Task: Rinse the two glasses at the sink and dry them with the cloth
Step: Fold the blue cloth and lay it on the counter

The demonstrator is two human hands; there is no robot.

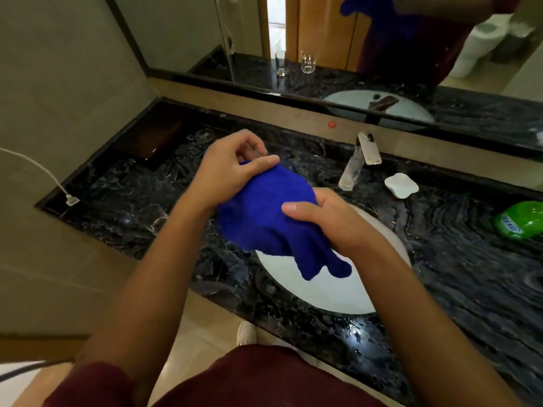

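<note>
— Hands?
— Left hand (235,165) and right hand (326,218) both closed on the blue cloth (273,212), bunched above the sink (323,292).
— Glasses?
— One glass (152,217) upright near the counter's (440,259) left edge, another glass (204,136) by the back-left corner. Anything inside the cloth: cannot tell.

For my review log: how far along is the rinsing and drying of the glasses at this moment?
Possibly done: one glass stands on the counter left of the sink; whether it is rinsed or dried cannot be told. In hand: both hands work the blue cloth over the sink, left hand at its top, right hand gripping its side; any glass inside is hidden. Left: finishing this drying, and a second glass stands farther back.
</note>
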